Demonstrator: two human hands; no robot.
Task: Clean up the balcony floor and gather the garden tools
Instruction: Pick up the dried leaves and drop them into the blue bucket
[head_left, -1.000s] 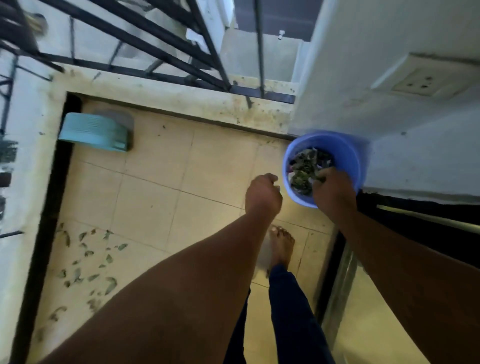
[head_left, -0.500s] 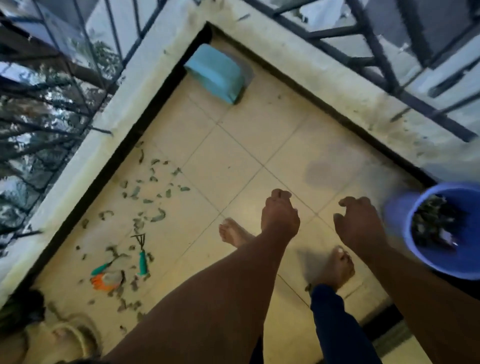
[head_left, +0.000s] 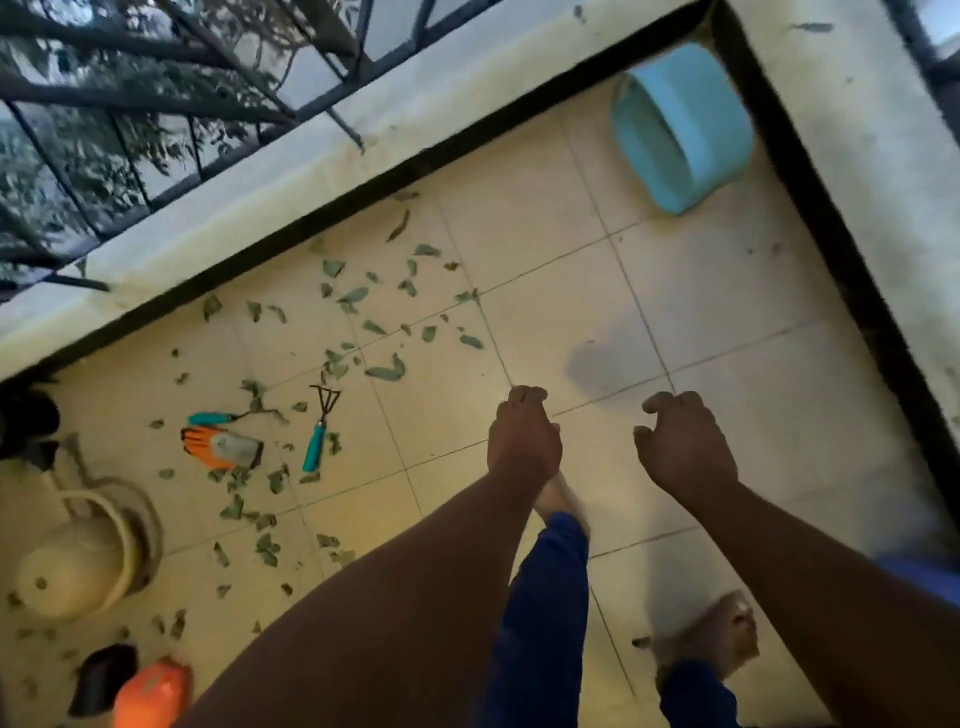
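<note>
Several green leaf scraps (head_left: 385, 370) lie scattered over the left half of the tiled balcony floor (head_left: 701, 291). Among them lie a small hand rake with a teal handle (head_left: 318, 439), a second teal-handled tool (head_left: 214, 418) and an orange and grey glove (head_left: 223, 447). My left hand (head_left: 523, 437) and my right hand (head_left: 681, 445) hang side by side above the bare tiles to the right of the tools. Both have loosely curled fingers and hold nothing.
A light blue tub (head_left: 681, 128) lies on its side in the far corner. A cream pot (head_left: 78, 561) stands at the left, with an orange and black object (head_left: 140, 688) below it. A low parapet (head_left: 291, 176) with a dark railing bounds the floor. My bare feet stand below my hands.
The view has swung left, away from the blue bucket of leaves, which is out of frame now. Both hands left the bucket empty and hang over the tiles nearer the tools.
</note>
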